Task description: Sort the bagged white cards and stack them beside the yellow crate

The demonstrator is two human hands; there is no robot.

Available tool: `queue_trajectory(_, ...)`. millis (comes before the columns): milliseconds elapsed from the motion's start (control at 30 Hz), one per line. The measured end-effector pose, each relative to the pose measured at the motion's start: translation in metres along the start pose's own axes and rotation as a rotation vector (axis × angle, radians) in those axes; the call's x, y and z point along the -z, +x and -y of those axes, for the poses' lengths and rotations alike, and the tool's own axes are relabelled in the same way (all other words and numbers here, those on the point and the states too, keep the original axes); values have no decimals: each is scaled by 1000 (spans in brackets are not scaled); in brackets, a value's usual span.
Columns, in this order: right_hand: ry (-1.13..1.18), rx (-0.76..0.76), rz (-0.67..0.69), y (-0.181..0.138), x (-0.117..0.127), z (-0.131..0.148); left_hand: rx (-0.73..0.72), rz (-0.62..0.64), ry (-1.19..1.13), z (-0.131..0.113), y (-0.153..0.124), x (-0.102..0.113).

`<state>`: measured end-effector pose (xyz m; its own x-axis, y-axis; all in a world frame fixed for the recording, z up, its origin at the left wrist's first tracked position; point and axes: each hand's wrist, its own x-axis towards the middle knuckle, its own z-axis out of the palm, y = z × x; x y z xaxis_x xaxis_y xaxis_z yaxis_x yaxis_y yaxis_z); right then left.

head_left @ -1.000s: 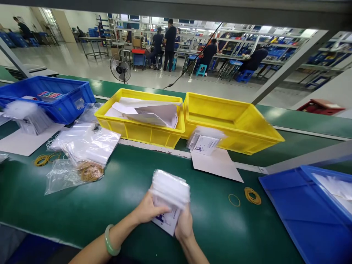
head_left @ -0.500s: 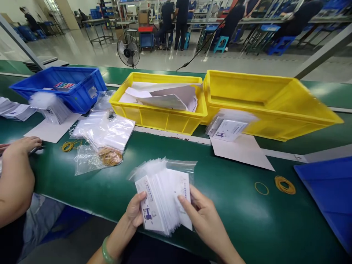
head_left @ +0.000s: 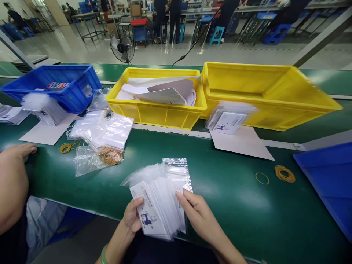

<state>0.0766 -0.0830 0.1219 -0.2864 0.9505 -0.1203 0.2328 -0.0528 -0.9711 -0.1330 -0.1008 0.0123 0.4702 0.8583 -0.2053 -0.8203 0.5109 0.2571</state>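
A fanned stack of printed cards in clear plastic bags (head_left: 154, 205) is between my hands, above the front edge of the green table. My left hand (head_left: 133, 214) grips the stack by its left side, thumb on the front card with a purple picture. My right hand (head_left: 196, 211) pinches the rightmost bagged card (head_left: 178, 179) between thumb and fingers; its clear bag top sticks up above the others. Another batch of bagged cards (head_left: 227, 121) leans on a cardboard sheet (head_left: 242, 143) by the right yellow bin.
Yellow bins (head_left: 156, 115) stand along the back, one holding white papers. Blue bins (head_left: 82, 91) sit left and right. Rubber bands (head_left: 284, 173) lie at right; plastic bags (head_left: 110, 132) lie left of centre. A co-worker's arm (head_left: 13, 179) rests at the left edge.
The rightmost bagged card now stands more upright, closer against the stack, with its clear top showing. The stack sits slightly further left and lower in view. The camera view has shifted a little.
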Motion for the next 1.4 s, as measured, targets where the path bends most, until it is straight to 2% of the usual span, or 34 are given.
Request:
queue_trajectory(100, 127, -59, -76, 3, 10, -6, -12, 4, -16, -2, -3, 6)
queue_trajectory(200, 283, -169, -96, 11, 24, -22, -34, -63, -13, -6, -6, 10)
queue_trajectory(267, 287, -206, -119, 18, 31, -33, -47, -103, -10, -9, -8, 12)
queue_trajectory(333, 121, -188, -239, 23, 33, -40, -54, -117, -5, -11, -9, 11)
queue_trajectory(400, -135, -118, -413, 25, 29, -41, -64, -99, -4, -12, -10, 10)
queue_trajectory(433, -229, -73, -456, 25, 25, -39, -69, -79, -6, -12, -10, 8)
queue_trajectory(467, -271, -31, -428, 24, 20, -35, -73, -56, -9, -11, -10, 7)
queue_trajectory(567, -160, 40, -93, 19, 5, -19, -71, 13, -20, -10, -10, 2)
queue_trajectory(633, -67, 45, -7, 16, 2, -9, -68, 55, -27, -10, -10, 1)
queue_trajectory(800, 14, -78, -224, 20, 22, -12, -127, 181, -69, -16, -13, 0)
queue_trajectory(900, -116, -90, -413, 25, 26, -21, -138, 240, -92, -19, -12, -2)
queue_trajectory(933, -159, -68, -423, 26, 22, -22, -139, 248, -96, -20, -12, -2)
queue_trajectory(967, -175, -48, -375, 25, 17, -21, -137, 246, -99, -19, -11, -2)
queue_trajectory(1067, -62, -20, -37, 22, 0, -9, -121, 210, -100, -17, -12, 0)
queue_trajectory(1133, 26, -21, 38, 21, -1, -2, -118, 195, -96, -17, -15, 3)
queue_trajectory(1267, 99, -132, -124, 27, 20, -6, -151, 178, -90, -20, -20, 8)
queue_trajectory(1367, -108, -119, -372, 32, 26, -14, -151, 158, -85, -21, -20, 8)
queue_trajectory(1400, -167, -81, -391, 31, 22, -14, -143, 156, -81, -21, -20, 7)
